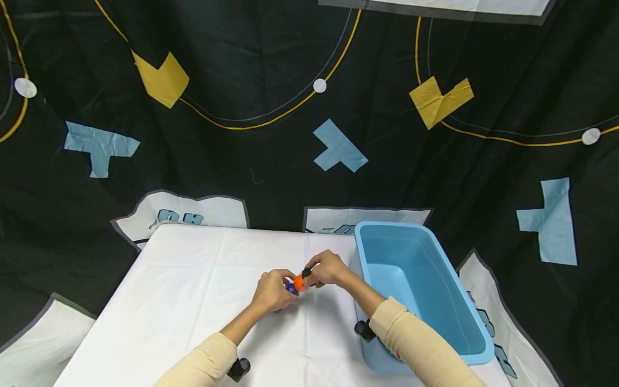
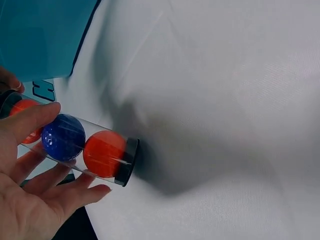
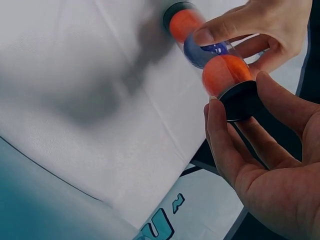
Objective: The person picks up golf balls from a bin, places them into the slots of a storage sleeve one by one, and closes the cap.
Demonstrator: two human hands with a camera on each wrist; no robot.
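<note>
A clear tube with black end caps holds two orange balls and a blue ball between them. My left hand grips the tube around its middle, thumb on one side and fingers on the other. At the tube's other end, my right hand pinches the black cap between thumb and fingers. That cap sits at the tube's end, beside an orange ball. The far black cap is on the opposite end, beyond my left fingers. Both hands hold the tube above the white table.
A light blue plastic bin stands on the right of the white table, close beside my right forearm. Behind the table hangs a black cloth with yellow and blue tape pieces.
</note>
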